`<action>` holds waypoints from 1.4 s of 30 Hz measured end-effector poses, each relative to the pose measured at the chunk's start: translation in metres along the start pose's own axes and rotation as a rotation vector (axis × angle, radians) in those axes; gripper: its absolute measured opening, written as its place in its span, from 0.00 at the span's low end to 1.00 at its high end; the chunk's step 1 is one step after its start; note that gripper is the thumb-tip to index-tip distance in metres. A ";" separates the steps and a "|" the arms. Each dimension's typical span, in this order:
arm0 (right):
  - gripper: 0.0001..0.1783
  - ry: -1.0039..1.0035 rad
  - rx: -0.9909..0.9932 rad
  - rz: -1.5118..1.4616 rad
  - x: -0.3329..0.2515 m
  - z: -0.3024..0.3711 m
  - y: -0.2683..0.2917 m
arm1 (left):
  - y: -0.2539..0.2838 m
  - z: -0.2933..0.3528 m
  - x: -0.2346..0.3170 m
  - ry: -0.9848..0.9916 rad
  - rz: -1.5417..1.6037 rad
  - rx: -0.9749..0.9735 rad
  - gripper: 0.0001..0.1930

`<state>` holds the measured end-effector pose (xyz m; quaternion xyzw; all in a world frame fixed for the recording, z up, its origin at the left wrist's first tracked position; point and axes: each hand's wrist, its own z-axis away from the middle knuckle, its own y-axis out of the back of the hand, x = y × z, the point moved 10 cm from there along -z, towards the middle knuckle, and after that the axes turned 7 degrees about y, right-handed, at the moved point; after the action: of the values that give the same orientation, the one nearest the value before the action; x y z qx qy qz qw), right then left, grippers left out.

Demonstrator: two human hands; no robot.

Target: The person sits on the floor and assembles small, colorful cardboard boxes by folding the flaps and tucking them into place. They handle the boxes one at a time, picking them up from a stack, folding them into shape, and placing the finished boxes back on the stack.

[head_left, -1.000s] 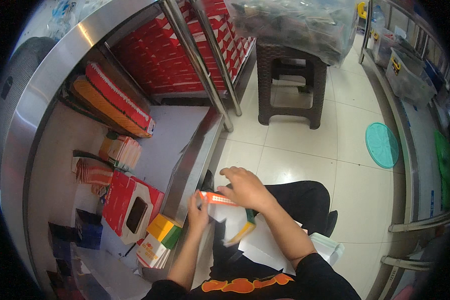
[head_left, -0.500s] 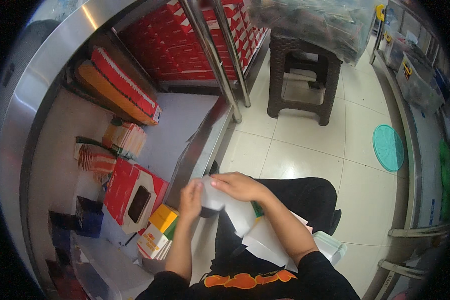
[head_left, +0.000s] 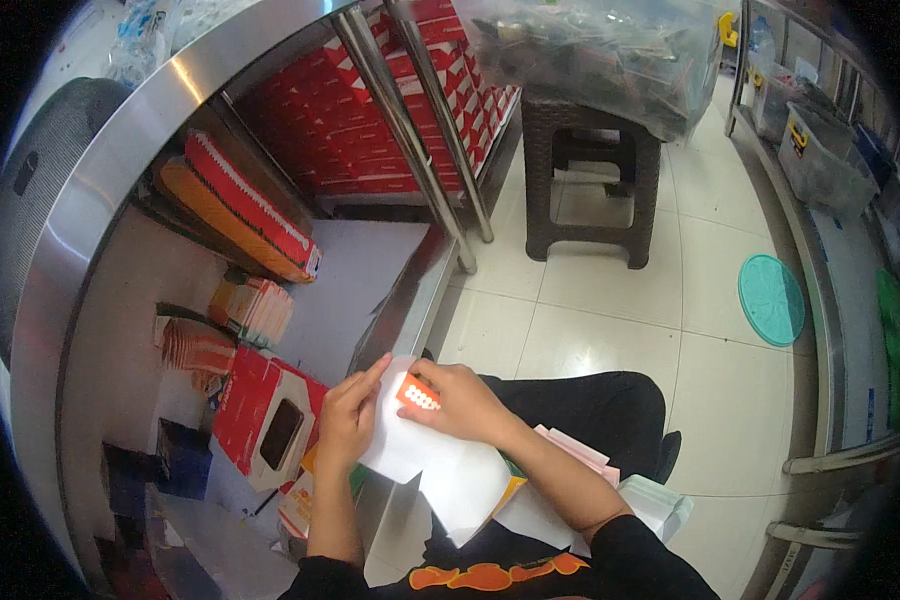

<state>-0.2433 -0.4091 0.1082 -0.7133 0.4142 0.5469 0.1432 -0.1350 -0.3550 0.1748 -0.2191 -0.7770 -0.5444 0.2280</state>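
Observation:
A flat carton blank (head_left: 435, 468) lies across my lap, its plain white side up, with a yellow and green printed edge showing at one side. My right hand (head_left: 462, 405) grips a folded-over flap at its far end, where an orange patch with white dots faces up. Along the left edge of the same flap, my left hand (head_left: 348, 418) has its thumb and fingers on the white card, index finger pointing away. The fingertips under the card are hidden. Pinkish folded sheets (head_left: 576, 448) rest beyond my right forearm.
To the left, a shelf holds a red box (head_left: 240, 402) with a phone (head_left: 282, 433) on it and stacks of flat cartons (head_left: 202, 345). Ahead stands a dark stool (head_left: 590, 240) under a clear plastic bin (head_left: 610, 60). A teal lid (head_left: 771, 300) lies on the floor.
The flap has turned so its orange dotted print now shows. My left hand has shifted left and the right hand has curled over the flap. The white card spreads wider across my lap.

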 end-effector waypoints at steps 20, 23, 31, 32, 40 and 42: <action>0.10 -0.156 0.183 -0.499 -0.009 0.015 0.034 | 0.013 0.001 -0.009 0.164 0.206 0.084 0.15; 0.09 -0.073 0.208 -0.543 -0.023 0.017 0.037 | 0.023 0.001 0.022 0.006 0.070 0.271 0.17; 0.09 0.183 0.376 -0.626 -0.039 0.016 0.048 | 0.004 0.007 0.012 0.123 0.425 0.531 0.10; 0.09 0.222 0.439 -0.456 -0.043 0.018 0.054 | -0.005 0.006 0.004 0.171 0.600 0.499 0.08; 0.10 0.301 0.631 -0.042 -0.053 0.029 0.070 | -0.016 0.013 0.025 0.062 0.702 0.550 0.02; 0.09 0.273 0.625 -0.062 -0.049 0.027 0.072 | -0.020 0.012 0.024 0.089 0.732 0.530 0.02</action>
<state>-0.3179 -0.4149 0.1603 -0.7138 0.5551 0.2884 0.3148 -0.1670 -0.3481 0.1706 -0.3896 -0.7504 -0.2190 0.4870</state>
